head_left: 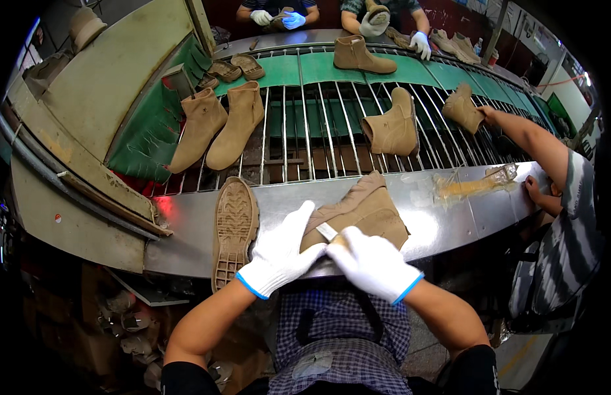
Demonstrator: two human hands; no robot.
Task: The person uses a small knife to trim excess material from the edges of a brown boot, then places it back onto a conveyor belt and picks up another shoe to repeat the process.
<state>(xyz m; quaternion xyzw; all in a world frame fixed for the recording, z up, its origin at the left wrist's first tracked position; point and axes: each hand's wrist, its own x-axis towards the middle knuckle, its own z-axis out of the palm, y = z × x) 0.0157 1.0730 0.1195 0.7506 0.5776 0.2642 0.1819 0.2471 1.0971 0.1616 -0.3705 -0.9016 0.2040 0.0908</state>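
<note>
My left hand [279, 251] and right hand [371, 263], both in white gloves, grip a tan suede boot [361, 209] lying on the steel ledge [450, 210] right before me, pinching its pale tag [326, 232]. At nine o'clock, just beside it, a boot lies sole-up [234, 230]; at twelve, another boot [392, 126] rests on the wire rack [305, 138].

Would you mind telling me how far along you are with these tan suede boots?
Looks done: one boot lies sole-up beside the hands, set aside. In hand: both white-gloved hands, left hand and right hand, work on a tan suede ankle boot on the steel ledge. Left: a boot pair and another boot wait on the wire rack.
</note>
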